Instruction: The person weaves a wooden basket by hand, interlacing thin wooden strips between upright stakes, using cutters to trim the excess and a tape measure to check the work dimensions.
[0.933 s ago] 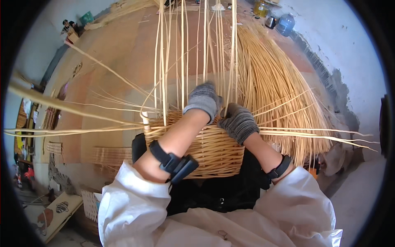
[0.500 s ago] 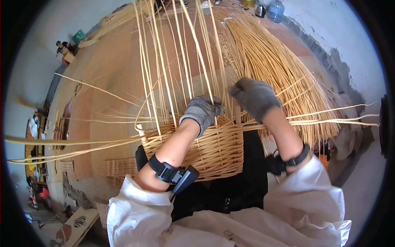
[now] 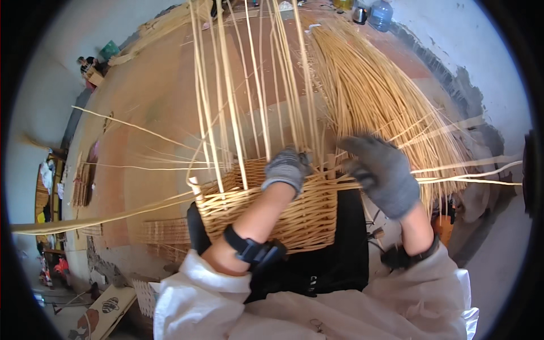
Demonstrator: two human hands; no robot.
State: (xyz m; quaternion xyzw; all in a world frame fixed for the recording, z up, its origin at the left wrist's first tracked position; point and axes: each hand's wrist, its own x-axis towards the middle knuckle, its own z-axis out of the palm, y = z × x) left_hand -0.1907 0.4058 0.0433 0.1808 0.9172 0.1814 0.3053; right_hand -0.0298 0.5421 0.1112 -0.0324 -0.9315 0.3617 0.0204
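Observation:
A rectangular wicker basket (image 3: 272,218) of tan rods sits on my lap, its wall closely woven. Tall upright rods (image 3: 262,85) rise from its rim, and long loose rods (image 3: 113,215) stick out on both sides. At the basket's rim, right of its middle, my left hand (image 3: 286,169) in a grey knit glove is closed round a willow rod among the uprights; its fingertips are partly hidden. My right hand (image 3: 386,175), also gloved and a little blurred, is just right of the basket, over the side rods. Its thumb and fingers are apart, with nothing seen between them.
A large bundle of loose rods (image 3: 379,85) lies on the floor beyond my right hand. Woven panels (image 3: 164,232) lie to the left. A water jug (image 3: 380,16) and a kettle (image 3: 360,15) stand at the far wall. Another person (image 3: 88,65) is at the far left.
My right hand has moved right and nearer to me, away from the left, and its fingers have spread. My left hand has shifted slightly right and nearer along the rim.

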